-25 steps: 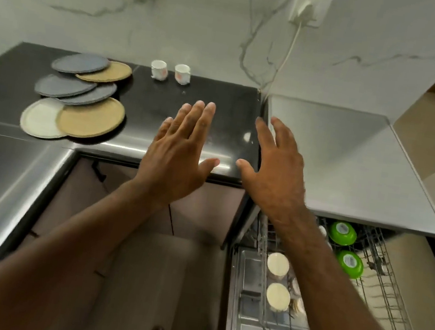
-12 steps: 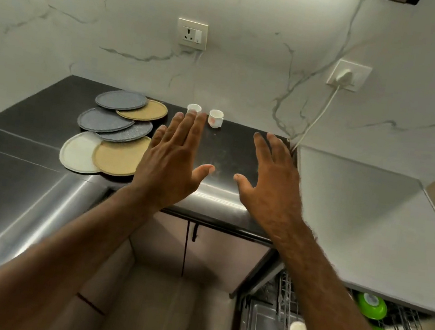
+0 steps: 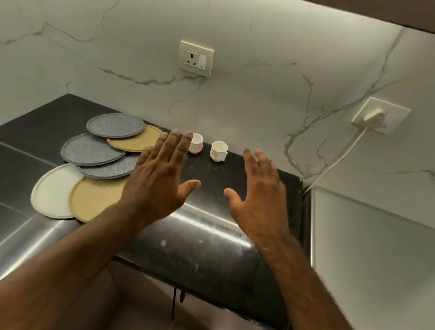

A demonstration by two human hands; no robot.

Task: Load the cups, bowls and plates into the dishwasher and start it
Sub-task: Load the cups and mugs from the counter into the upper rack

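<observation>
Beyond my spread, empty left hand (image 3: 157, 181) and right hand (image 3: 259, 199), two cups (image 3: 219, 151) stand upright at the back of the bench (image 3: 212, 249); overlapping plates (image 3: 91, 150) lie flat left of them.

Dim, greenish; under-cabinet glow; counter (image 3: 200, 235) glare (edges warped)
</observation>
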